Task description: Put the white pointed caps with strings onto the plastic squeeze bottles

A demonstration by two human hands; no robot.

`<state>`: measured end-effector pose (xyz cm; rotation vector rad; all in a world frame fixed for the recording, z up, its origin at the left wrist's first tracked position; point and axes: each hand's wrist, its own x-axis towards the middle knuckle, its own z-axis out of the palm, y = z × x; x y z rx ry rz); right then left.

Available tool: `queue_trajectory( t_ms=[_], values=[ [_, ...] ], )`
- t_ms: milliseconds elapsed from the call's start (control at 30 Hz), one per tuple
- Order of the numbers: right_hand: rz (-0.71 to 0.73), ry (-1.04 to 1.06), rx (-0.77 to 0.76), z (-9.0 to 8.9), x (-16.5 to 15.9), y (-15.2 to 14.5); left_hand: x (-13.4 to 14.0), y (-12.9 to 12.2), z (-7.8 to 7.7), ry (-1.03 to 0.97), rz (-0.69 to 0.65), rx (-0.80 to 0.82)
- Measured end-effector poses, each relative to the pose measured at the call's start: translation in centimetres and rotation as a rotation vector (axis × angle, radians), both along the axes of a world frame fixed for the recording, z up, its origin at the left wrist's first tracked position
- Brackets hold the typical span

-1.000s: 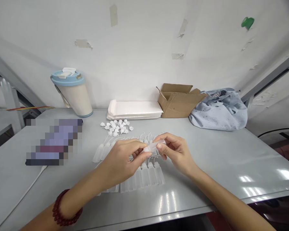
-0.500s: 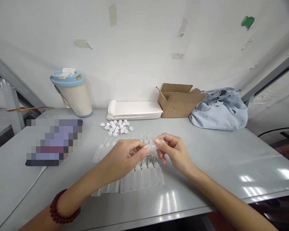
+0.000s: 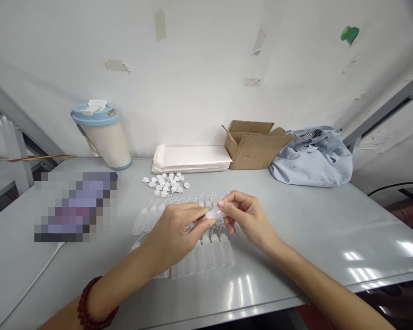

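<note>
Above the rows on the table, my right hand (image 3: 246, 211) is closed around a small translucent plastic squeeze bottle (image 3: 219, 212), which it partly hides. My left hand (image 3: 184, 224) pinches a white cap (image 3: 210, 215) at the bottle's left end; whether it is fully seated cannot be made out. Below my hands lies a front row of similar bottles (image 3: 206, 256) with thin tubes or straps curling from their tops. Another row of bottles (image 3: 142, 220) lies behind, partly covered by my left hand. A loose pile of white caps (image 3: 167, 182) sits beyond them.
White padded envelopes (image 3: 194, 158) are stacked at the wall beside an opened cardboard box (image 3: 253, 151) and a light blue cloth bundle (image 3: 313, 158). A cream tumbler (image 3: 106, 140) stands at the back left. Nearer lies a blurred phone (image 3: 77, 206) with a white cable (image 3: 37, 279).
My left hand has shifted slightly, and the white cap between its fingertips shows more clearly at the bottle's end. My right hand stays nearly in place. The view has moved a little.
</note>
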<state>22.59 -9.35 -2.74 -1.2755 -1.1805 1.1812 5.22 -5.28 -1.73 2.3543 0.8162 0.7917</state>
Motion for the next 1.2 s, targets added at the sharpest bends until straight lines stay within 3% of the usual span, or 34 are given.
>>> queue_trajectory(
  t_ms=[133, 267, 333, 400, 567, 867, 1000, 1200],
  values=[
    [-0.052, -0.127, 0.151, -0.9, 0.8, 0.9, -0.6, 1.5, 0.1, 0.062, 0.021, -0.022],
    [-0.292, -0.412, 0.344, -2.4, 3.4, 2.9, -2.2, 4.7, -0.4, 0.176, 0.167, 0.043],
    [-0.343, -0.445, 0.352, -3.2, 4.9, 4.0, -2.9, 6.2, -1.2, 0.279, 0.205, 0.125],
    [-0.368, -0.492, 0.298, -3.9, 6.1, 4.9, -3.3, 7.1, -2.1, 0.331, 0.161, 0.161],
    [-0.305, -0.598, 0.257, -5.2, 7.4, 6.1, -3.5, 7.7, -3.4, 0.368, 0.072, 0.232],
    [-0.137, -0.723, 0.351, -6.0, 7.2, 6.6, -3.6, 7.8, -3.6, 0.404, 0.053, 0.248],
    [-0.132, -0.764, 0.379, -5.8, 7.3, 6.5, -3.5, 7.7, -3.8, 0.452, 0.064, 0.245],
    [-0.224, -0.809, 0.398, -5.8, 7.9, 6.7, -3.3, 7.5, -3.8, 0.370, 0.090, 0.224]
  ],
)
